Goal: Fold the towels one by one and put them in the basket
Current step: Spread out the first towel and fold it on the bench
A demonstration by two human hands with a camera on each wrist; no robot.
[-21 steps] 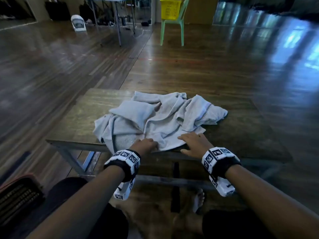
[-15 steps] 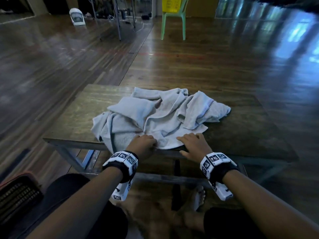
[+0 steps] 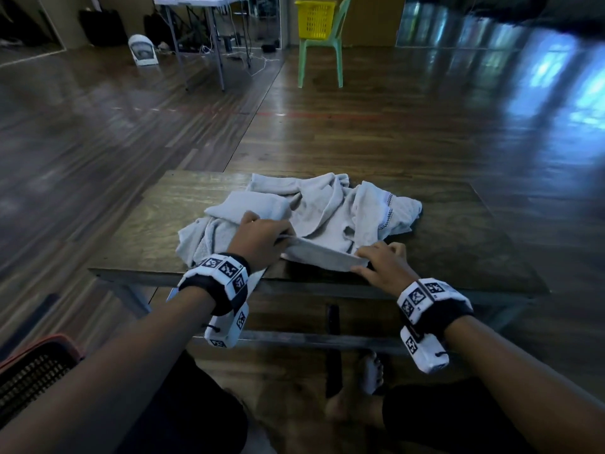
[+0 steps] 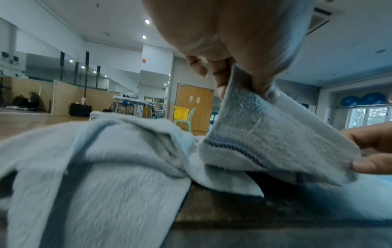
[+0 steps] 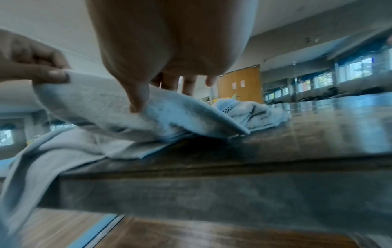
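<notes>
From the head view we see a heap of pale towels (image 3: pixel 314 217) on the dark wooden tabletop (image 3: pixel 458 231), bunched at the middle and spilling over the near edge at the left. Our left hand (image 3: pixel 262 239) and right hand (image 3: pixel 381 262) each pinch one end of a towel's near hem, which is raised off the tabletop and stretched between them. That hem runs left to right, its left end slightly farther and higher than its right. A dark-sided basket (image 3: pixel 36 365) with a red rim sits on the floor at the near left; a yellow basket (image 3: pixel 315 18) stands on a green chair (image 3: pixel 322 50) far across the room.

From the left wrist view, the left hand (image 4: pixel 233 42) has its thumb and fingers closed on the hem's corner, and the towel (image 4: pixel 275 137) hangs down and rightward from that grip, a dark stitched band crossing it. The right hand's fingertips (image 4: pixel 369 162) meet the cloth at its far right.

From the right wrist view, the right hand (image 5: pixel 169 50) presses its thumb onto the near face of the towel (image 5: pixel 101 107) with its fingers behind, a tight grip on the cloth. The left hand (image 5: pixel 31 62) pinches the other end at the left, and the hem sags between them above the tabletop (image 5: pixel 297 151).
</notes>
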